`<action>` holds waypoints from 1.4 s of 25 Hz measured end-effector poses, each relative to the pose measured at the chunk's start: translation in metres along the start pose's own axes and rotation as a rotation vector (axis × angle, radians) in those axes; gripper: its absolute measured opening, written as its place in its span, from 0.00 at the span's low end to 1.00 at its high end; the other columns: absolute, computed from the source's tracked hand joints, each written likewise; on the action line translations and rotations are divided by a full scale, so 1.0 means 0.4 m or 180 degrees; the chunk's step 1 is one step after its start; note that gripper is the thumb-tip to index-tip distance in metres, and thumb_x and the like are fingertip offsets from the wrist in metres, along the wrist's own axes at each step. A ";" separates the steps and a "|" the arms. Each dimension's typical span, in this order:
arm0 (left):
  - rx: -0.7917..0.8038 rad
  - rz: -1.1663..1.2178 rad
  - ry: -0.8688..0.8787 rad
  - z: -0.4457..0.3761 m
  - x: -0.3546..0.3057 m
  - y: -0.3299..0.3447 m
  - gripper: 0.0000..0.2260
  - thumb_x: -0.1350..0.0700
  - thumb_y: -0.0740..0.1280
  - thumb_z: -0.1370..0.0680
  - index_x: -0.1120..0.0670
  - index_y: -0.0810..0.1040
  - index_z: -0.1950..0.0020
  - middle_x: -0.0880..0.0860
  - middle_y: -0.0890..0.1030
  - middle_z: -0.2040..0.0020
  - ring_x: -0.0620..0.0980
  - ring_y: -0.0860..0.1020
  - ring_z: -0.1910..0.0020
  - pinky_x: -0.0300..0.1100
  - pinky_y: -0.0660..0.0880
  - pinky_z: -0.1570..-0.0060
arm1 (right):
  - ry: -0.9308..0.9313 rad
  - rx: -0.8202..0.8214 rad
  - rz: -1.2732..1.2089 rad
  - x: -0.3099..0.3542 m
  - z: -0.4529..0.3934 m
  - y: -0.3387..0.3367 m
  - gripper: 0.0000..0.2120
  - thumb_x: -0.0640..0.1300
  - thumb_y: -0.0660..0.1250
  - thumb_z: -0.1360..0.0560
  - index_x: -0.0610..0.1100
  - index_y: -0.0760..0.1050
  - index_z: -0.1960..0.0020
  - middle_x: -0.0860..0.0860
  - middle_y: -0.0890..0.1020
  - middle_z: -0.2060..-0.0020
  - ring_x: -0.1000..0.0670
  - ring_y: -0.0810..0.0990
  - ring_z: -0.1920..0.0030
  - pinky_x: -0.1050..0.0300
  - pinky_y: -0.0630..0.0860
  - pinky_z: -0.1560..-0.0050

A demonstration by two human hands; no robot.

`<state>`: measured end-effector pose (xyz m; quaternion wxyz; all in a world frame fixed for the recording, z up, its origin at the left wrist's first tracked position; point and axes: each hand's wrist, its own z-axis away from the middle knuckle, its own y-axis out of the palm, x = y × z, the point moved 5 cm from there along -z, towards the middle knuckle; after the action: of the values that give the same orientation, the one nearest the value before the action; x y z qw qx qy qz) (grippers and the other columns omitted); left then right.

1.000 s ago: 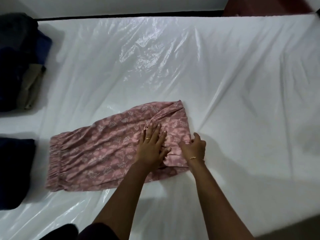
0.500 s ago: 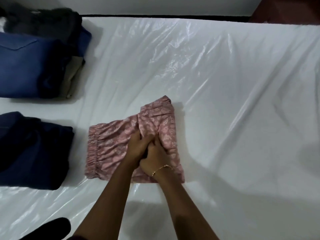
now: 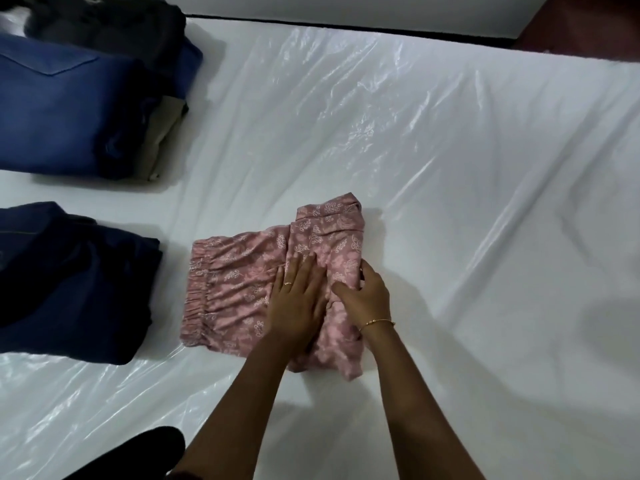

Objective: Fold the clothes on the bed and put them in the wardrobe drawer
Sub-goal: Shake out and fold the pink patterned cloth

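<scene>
We are pressing our left hand (image 3: 298,299) flat, fingers spread, on the pink shorts (image 3: 242,289) mid-bed (image 3: 450,168), while our right hand (image 3: 363,292) is gripping the edge just folded over from the right; another fold looks due before the drawer.

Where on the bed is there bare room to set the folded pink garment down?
Right of the pink garment the plastic-covered bed lies bare, also beyond it. The left edge is crowded: blue stack, navy stack.
</scene>
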<state>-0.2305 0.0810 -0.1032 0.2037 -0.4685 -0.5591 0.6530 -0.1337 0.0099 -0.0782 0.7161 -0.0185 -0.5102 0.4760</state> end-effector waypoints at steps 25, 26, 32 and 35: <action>-0.1946 0.1256 -0.4123 0.403 0.183 -0.172 0.29 0.32 0.61 0.29 0.59 0.66 0.53 0.53 0.68 0.58 0.53 0.70 0.59 0.42 0.65 0.61 | -0.1821 0.0877 0.3144 0.256 -0.017 0.340 0.33 0.57 0.62 0.27 0.55 0.53 0.25 0.51 0.59 0.26 0.43 0.57 0.29 0.45 0.60 0.34; -0.1957 0.1670 -0.4477 0.414 0.169 -0.163 0.27 0.33 0.60 0.30 0.59 0.66 0.54 0.53 0.69 0.61 0.54 0.71 0.62 0.42 0.65 0.62 | -0.1798 0.0769 0.3135 0.251 -0.010 0.337 0.33 0.57 0.62 0.27 0.55 0.54 0.26 0.50 0.62 0.28 0.44 0.60 0.30 0.46 0.61 0.36; -0.2446 0.3470 -0.5134 0.377 0.101 -0.107 0.25 0.39 0.74 0.33 0.49 0.69 0.46 0.47 0.77 0.51 0.50 0.76 0.52 0.47 0.75 0.47 | -0.1109 0.1049 0.2555 0.166 0.017 0.295 0.32 0.55 0.66 0.30 0.50 0.62 0.28 0.47 0.76 0.40 0.42 0.72 0.37 0.49 0.65 0.39; -0.2383 0.3586 -0.4866 0.365 0.109 -0.098 0.22 0.48 0.75 0.31 0.50 0.72 0.40 0.49 0.79 0.46 0.52 0.78 0.46 0.51 0.75 0.43 | -0.0096 0.1692 0.0828 0.117 0.027 0.251 0.23 0.48 0.70 0.35 0.42 0.75 0.41 0.45 0.81 0.50 0.44 0.80 0.49 0.56 0.75 0.49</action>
<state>-0.3841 0.0484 -0.0931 -0.7041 -0.1548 -0.4061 0.5616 -0.2071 0.0927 -0.0910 0.6212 0.1115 -0.3715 0.6809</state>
